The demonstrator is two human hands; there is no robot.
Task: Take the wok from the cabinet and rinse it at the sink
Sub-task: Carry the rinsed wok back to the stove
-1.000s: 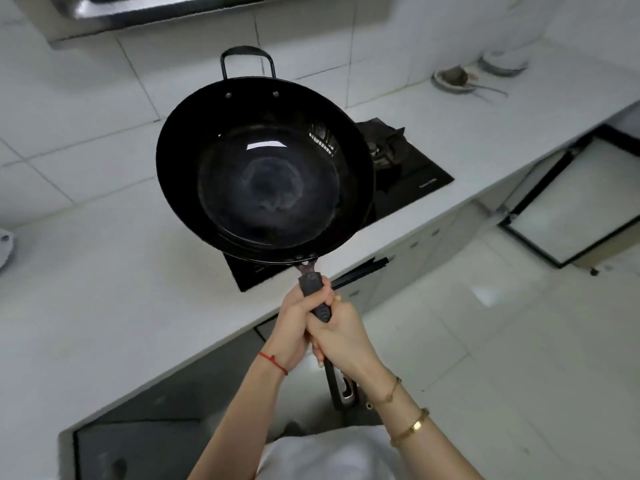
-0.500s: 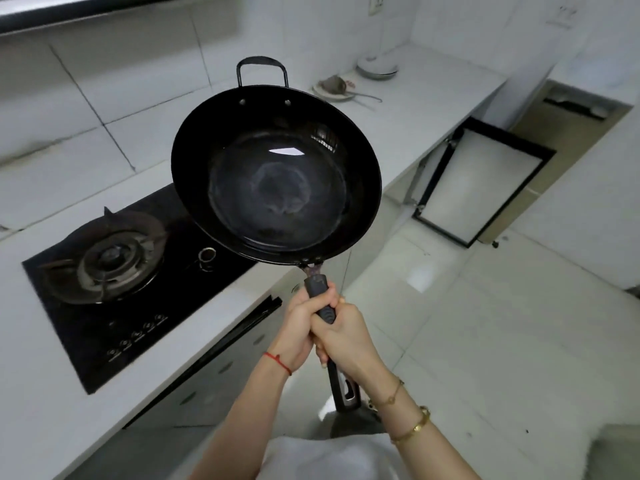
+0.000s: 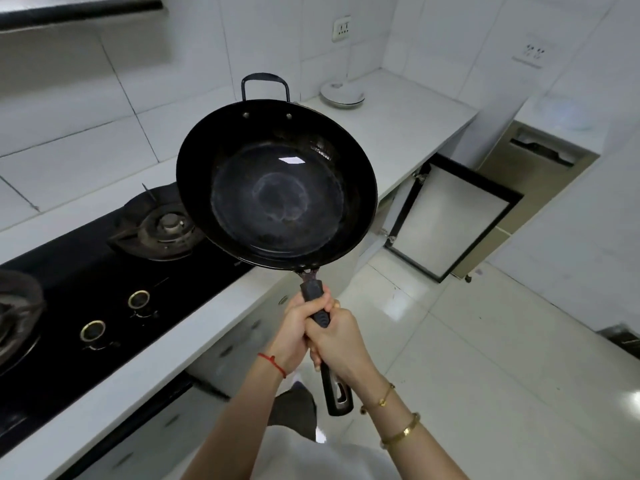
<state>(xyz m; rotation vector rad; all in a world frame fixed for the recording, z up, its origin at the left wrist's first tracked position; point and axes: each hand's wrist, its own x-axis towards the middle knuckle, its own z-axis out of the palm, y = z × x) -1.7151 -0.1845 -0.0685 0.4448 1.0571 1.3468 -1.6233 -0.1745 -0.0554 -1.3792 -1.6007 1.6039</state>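
Firmly gripping the black wok [image 3: 277,188] by its long handle [image 3: 312,292] with left hand [image 3: 293,336] and right hand [image 3: 343,346] together, aloft, gas hob [image 3: 86,289] at eight o'clock.

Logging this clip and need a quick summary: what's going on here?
A person holds an empty black wok in the air by its long handle, with the left hand and the right hand both gripping it. The wok is raised near the countertop edge, beside a gas burner. A cabinet door under the countertop stands open.
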